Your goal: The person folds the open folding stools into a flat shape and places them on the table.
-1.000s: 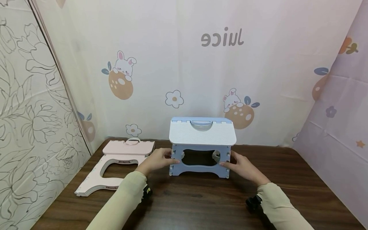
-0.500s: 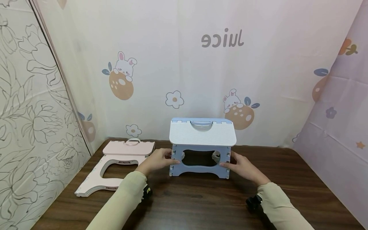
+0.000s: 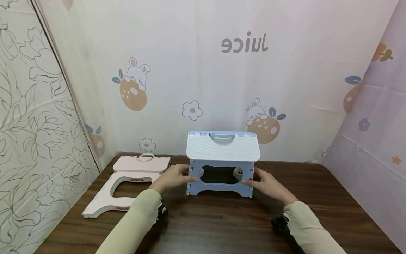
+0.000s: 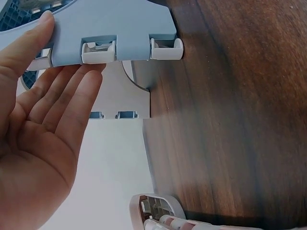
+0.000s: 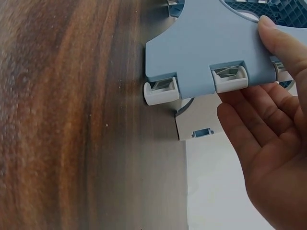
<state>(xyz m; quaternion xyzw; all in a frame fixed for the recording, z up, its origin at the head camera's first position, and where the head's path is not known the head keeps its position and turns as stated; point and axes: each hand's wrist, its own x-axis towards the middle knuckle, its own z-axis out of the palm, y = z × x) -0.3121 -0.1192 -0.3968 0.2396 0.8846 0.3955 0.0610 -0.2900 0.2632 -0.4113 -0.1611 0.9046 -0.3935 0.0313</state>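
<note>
A folding step stool, with a white top and blue legs, stands unfolded on the dark wooden table, its carry handle at the back edge of the top. My left hand grips its left side, thumb on the front leg panel and fingers round the hinged edge. On the opposite side my right hand holds it the same way. In the left wrist view the blue leg panel lies between thumb and fingers. The right wrist view has the thumb pressed at the panel's oval cutout.
A pink folding stool, folded flat, lies on the table to the left, close to my left forearm. Behind the table hangs a printed curtain, with more patterned cloth at both sides.
</note>
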